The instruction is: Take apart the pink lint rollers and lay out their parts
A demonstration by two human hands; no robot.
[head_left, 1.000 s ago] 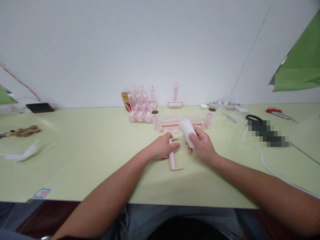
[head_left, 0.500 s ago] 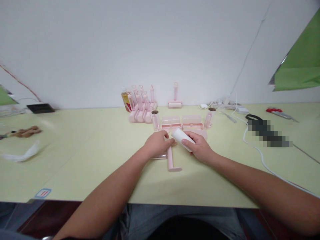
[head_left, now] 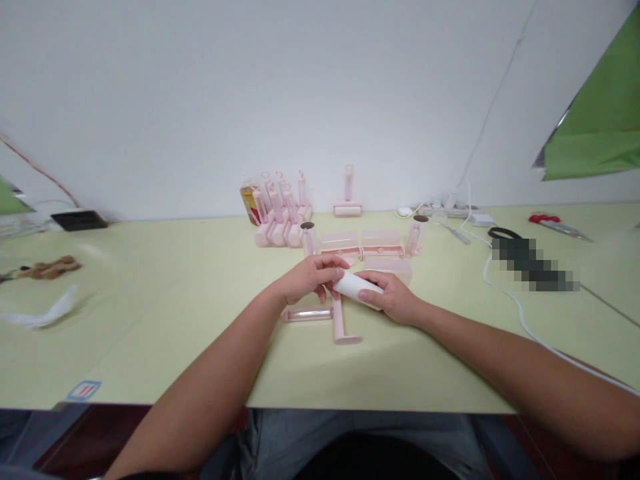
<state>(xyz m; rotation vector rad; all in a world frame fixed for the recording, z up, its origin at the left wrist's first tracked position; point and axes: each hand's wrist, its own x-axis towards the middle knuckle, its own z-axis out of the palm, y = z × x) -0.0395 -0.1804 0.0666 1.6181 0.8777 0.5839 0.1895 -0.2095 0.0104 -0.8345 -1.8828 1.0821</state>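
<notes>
A white paper roll [head_left: 356,288] lies slantwise in my right hand [head_left: 395,297], whose fingers wrap its right end. My left hand [head_left: 315,275] is at the roll's left end, with thumb and fingertips closed on it. Just below, a pink roller frame [head_left: 339,323] with a clear handle [head_left: 307,314] pointing left lies on the table. Beyond my hands are two open pink covers [head_left: 340,243] [head_left: 383,243], with another clear pink cover [head_left: 393,268] in front. Rolls with brown cores stand on both sides, each beside a pink handle [head_left: 415,239].
Several assembled pink rollers [head_left: 280,227] and a yellow-red package [head_left: 249,203] stand at the back. One more roller [head_left: 348,208] leans on the wall. On the right of the table [head_left: 200,353] are a power strip [head_left: 445,210], red-handled scissors [head_left: 557,225], a white cable and a blurred dark object.
My left hand has risen from the pink frame to the roll's left end, uncovering the clear handle. The roll has tilted flatter and moved slightly left and down with my right hand.
</notes>
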